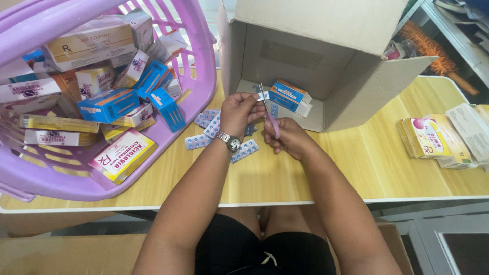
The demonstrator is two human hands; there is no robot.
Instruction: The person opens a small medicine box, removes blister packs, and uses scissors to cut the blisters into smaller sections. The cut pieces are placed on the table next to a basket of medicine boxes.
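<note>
From the head view, the right hand (pixel 286 136) is working a pair of pink-handled scissors (pixel 269 113), its grip clenched through the handles, blades pointing up and away. The left hand (pixel 239 112) is pinching a small piece of blister strip (pixel 263 95) at the blades, grip closed on it. To cut well, I judge the strip should be held taut and the blades kept between the pill pockets, fingertips clear of the edge. Several blue blister strips (pixel 244 150) are lying flat on the pale wood-grain surface (pixel 356 168) just below the hands, glossy and bumpy. Behind them, a matte brown cardboard box (pixel 326 51) is lying on its side, holding a blue-and-orange carton (pixel 290 94). A lilac plastic slotted basket (pixel 193 97) at left is holding many medicine cartons.
</note>
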